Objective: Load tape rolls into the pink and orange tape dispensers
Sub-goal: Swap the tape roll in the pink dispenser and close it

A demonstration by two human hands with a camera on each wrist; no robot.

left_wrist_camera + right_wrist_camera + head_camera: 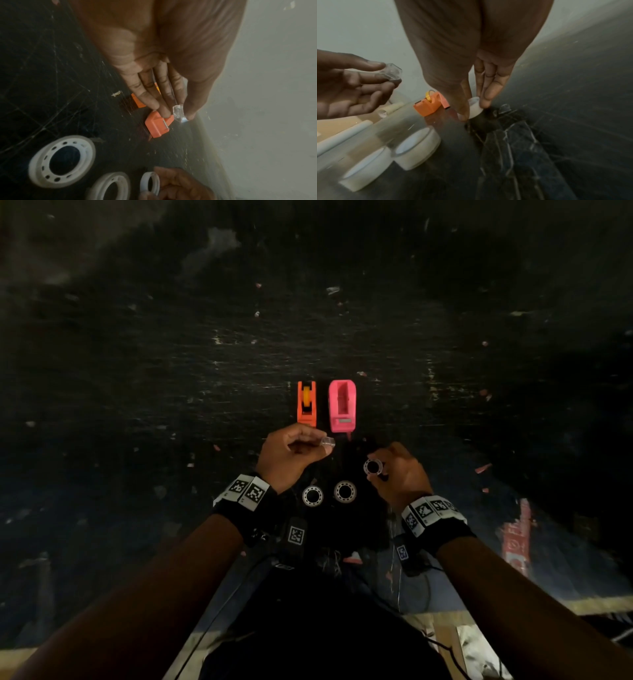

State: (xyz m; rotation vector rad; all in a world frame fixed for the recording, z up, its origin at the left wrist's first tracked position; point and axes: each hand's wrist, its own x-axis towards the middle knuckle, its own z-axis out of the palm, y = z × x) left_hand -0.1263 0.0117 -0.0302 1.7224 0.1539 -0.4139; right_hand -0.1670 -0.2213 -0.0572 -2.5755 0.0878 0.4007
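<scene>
Fingers [320,447] of the left hand [291,455] pinch a clear spindle [327,441]; the right hand [399,470] grips a tape roll [372,467]. At 12 o'clock the pink dispenser [343,405] sits empty on the counter [137,371]. Next, I judge, spindle enters roll.

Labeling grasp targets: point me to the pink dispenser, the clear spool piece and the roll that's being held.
pink dispenser [343,405], head view, on its right side wall.
clear spool piece [179,113], left wrist view, on its clear face beyond the fingertips.
held tape roll [475,108], right wrist view, on its outer band.
</scene>
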